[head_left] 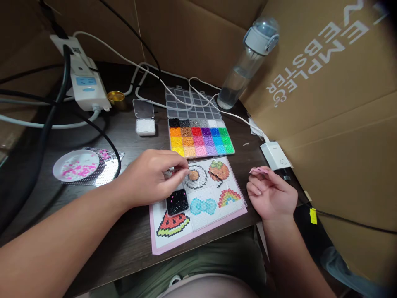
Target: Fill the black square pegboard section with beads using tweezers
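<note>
The left hand [151, 176] pinches a small tool [170, 171] at the fried-egg picture on the pattern sheet [173, 242], just above a black bead dish [177, 201]. The right hand [271, 194], palm up beside the sheet, holds a pink piece [259, 169] in its fingertips. The bead box [201, 138] lies open behind.

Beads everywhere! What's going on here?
A person sits at a dark table working with tiny beads. Their left hand pinches a small silvery tool next to the fried-egg picture on the pattern sheet. Their right hand holds a pink piece beside the sheet. A little black tray of dark beads sits on the sheet, and the open bead box, full of colours, lies just behind it.
</note>
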`<state>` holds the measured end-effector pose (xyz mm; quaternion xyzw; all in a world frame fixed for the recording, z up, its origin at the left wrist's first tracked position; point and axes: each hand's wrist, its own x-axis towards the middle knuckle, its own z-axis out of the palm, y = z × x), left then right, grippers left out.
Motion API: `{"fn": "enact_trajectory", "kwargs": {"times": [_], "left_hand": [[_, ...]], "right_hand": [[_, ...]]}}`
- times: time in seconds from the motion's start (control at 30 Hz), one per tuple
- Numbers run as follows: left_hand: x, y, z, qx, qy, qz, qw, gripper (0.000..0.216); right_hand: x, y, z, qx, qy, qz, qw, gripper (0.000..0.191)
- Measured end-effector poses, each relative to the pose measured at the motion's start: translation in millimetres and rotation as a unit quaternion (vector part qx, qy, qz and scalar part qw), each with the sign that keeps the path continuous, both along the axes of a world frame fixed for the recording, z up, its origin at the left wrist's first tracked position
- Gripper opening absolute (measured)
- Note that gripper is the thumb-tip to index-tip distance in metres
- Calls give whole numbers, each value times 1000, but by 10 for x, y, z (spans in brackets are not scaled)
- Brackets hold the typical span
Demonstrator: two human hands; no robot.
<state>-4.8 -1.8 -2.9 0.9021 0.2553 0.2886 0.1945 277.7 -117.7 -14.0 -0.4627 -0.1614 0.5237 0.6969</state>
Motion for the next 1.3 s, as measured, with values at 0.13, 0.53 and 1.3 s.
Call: {"fn": "enact_trajectory", "kwargs": {"times": [0.13,0.53,1.3], "left_hand": [[1,-9,38,-9,15,2,1000,19],[46,-35,29,26,-20,-12,999,14],[52,-49,13,11,-24,-8,1000,15]], "right_hand": [[17,8,13,8,27,10,1000,6],[164,-31,-67,-20,-60,58,996,10],[126,-37,-45,-12,-81,70,994,12]]}}
